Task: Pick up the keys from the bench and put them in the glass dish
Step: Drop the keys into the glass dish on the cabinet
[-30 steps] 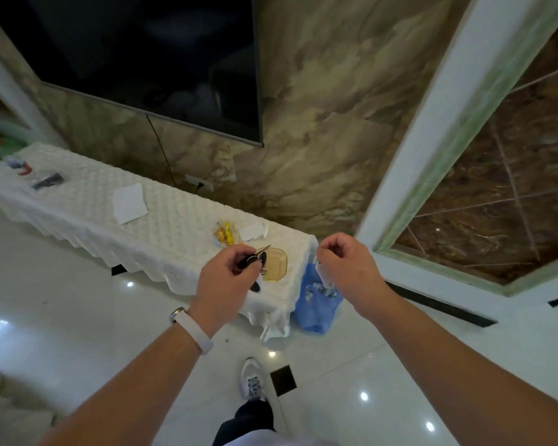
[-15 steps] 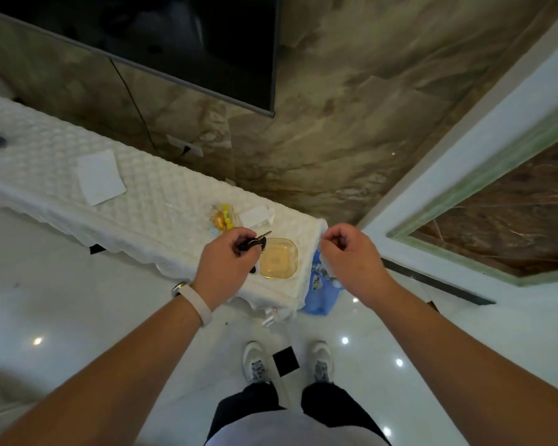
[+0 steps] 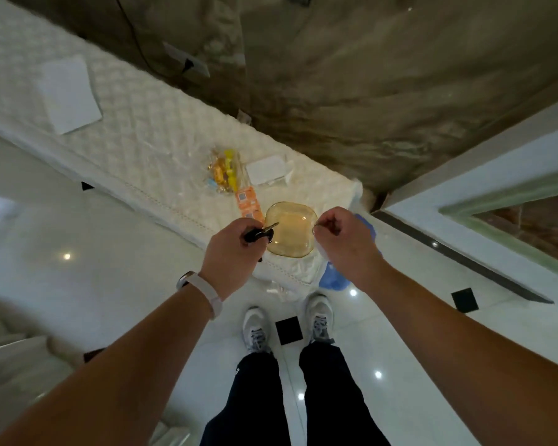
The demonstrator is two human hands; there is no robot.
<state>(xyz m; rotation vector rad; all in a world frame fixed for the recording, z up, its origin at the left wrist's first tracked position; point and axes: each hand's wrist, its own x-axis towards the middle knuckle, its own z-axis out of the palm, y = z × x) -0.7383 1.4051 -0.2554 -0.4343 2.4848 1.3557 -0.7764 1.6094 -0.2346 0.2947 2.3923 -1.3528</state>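
The amber glass dish (image 3: 292,230) sits at the right end of the white quilted bench (image 3: 149,140), near its front edge. My left hand (image 3: 231,252) is shut on the keys (image 3: 260,234), a black fob with a metal blade pointing over the dish's left rim. My right hand (image 3: 345,243) hovers at the dish's right rim with its fingers curled closed; nothing clear shows in it. The dish looks empty.
On the bench behind the dish lie an orange card (image 3: 248,204), a clear bag of yellow sweets (image 3: 224,170), a small white box (image 3: 268,170) and a white paper (image 3: 68,94). A blue bag (image 3: 334,280) rests on the floor by the bench's right end. My shoes (image 3: 256,329) stand on glossy white tiles.
I have stepped closer and the view has tilted down. Both hands moved in over the dish, the left still holding the keys, the right now at the dish's right rim.
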